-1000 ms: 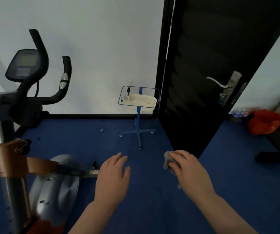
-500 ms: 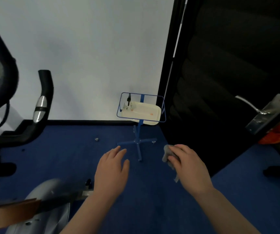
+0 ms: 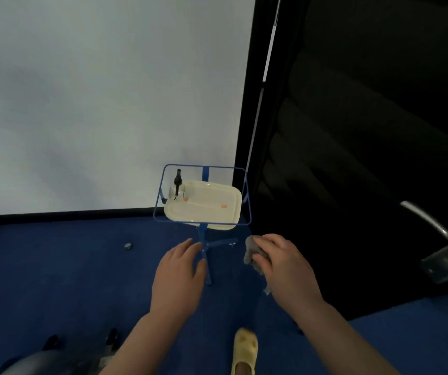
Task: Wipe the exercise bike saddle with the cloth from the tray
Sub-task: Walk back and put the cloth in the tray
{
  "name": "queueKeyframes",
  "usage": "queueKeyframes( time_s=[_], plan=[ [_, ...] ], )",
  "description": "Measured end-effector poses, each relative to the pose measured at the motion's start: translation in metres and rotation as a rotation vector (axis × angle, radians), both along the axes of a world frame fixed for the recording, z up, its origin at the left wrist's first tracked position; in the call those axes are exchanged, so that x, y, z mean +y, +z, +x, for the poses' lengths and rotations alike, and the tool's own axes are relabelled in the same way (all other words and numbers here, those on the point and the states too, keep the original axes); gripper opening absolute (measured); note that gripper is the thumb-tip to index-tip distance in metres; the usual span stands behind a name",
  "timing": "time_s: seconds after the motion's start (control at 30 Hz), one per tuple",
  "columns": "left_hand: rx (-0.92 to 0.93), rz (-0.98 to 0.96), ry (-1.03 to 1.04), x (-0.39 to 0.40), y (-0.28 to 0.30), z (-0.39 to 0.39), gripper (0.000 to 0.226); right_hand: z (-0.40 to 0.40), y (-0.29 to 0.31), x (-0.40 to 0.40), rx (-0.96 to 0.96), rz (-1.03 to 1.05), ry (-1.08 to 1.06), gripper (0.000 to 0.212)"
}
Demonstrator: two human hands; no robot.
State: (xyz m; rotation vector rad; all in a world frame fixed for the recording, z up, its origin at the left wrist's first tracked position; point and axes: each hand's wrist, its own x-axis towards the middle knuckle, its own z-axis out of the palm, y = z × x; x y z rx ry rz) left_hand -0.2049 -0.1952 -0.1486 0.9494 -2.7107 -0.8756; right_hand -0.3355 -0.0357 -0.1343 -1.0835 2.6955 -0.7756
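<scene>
Grey cloth (image 3: 250, 252) sits bunched under right hand (image 3: 285, 266) fingers (image 3: 264, 257).

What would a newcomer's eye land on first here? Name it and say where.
Probably the cream tray on its blue stand in the middle, against the white wall beside the black door. Next, the two hands in front of it: the right hand grips a grey cloth, the left hand is open.
</scene>
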Motion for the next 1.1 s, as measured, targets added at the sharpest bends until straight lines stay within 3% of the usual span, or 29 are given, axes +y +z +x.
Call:
queueKeyframes(
  time_s=[0.27,0.5,0.8,1.1],
  plan=[
    [0.007,0.049,0.05,-0.045,-0.006,-0.121,0.043,-0.103,-0.019,-0.056,-0.059,0.059,0.076,0.033],
    [-0.078,0.134,0.142,-0.099,-0.038,-0.148,0.043,-0.15,-0.053,-0.119,-0.141,0.095,0.118,0.029],
    [-0.254,0.193,-0.005,-0.188,-0.098,-0.205,0.043,-0.182,-0.124,-0.195,-0.3,0.246,0.038,0.03],
    [-0.335,0.247,-0.003,-0.244,-0.158,-0.241,0.043,-0.22,-0.2,-0.291,-0.338,0.303,0.003,0.034]
  ],
)
